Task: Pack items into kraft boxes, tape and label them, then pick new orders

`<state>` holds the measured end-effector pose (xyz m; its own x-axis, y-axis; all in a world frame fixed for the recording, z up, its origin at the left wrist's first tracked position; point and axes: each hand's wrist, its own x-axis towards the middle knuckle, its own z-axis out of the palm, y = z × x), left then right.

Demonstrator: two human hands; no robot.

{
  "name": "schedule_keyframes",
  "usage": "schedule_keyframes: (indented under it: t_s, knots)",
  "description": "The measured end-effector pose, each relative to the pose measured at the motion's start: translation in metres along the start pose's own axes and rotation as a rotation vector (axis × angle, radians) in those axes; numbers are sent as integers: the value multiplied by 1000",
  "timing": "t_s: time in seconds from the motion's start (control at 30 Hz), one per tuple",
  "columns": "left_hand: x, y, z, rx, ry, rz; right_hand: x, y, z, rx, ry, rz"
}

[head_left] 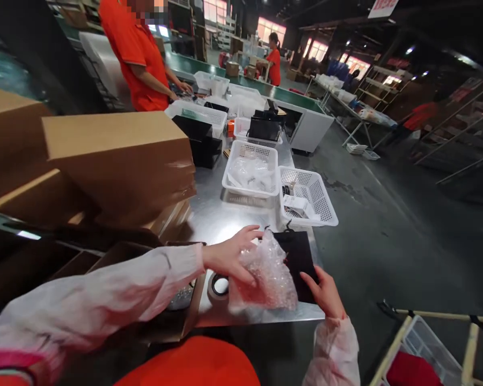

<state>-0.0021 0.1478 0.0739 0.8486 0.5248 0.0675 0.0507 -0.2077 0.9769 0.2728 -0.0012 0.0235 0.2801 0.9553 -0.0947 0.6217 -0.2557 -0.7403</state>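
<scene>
My left hand (235, 255) grips a bundle of clear bubble wrap (271, 273), thumb on the near side and fingers over the top. What the wrap contains, if anything, cannot be made out. The bundle lies over part of a flat black bag (301, 262) with dark cord loops at its far edge. My right hand (325, 292) pinches the bag's right edge between thumb and fingers. Left of the wrap, a round black item with a white centre (220, 285) sits on the metal table (209, 214).
Two white perforated baskets stand beyond my hands: one with clear plastic packing (229, 182), another with small boxes (326, 209). Large cardboard boxes (121, 139) crowd the left. A person in orange (140, 64) works across the table. A wooden-framed cart (430, 313) stands lower right.
</scene>
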Motion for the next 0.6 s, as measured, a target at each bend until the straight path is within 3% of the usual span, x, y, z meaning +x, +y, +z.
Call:
schedule_keyframes:
  t_s: [0.07,0.17,0.27,0.33,0.43,0.5,0.6]
  knots:
    - [21,10,-3,207,-86,106,-3,-41,-11,-75,-87,-148]
    - [36,24,-15,206,-277,36,-1,-79,-20,-117,-108,-272]
    - [23,44,-37,170,-191,17,11,-97,-18,12,-248,-238]
    - [-3,62,-56,221,-100,83,20,-111,-8,157,-403,-177]
    - [-56,90,-86,415,-45,119,33,-148,24,289,-435,-157]
    - [-96,106,-104,566,-1,68,38,-180,55,337,-486,-188]
    - [-162,126,-131,683,114,-66,41,-235,109,422,-703,-211]
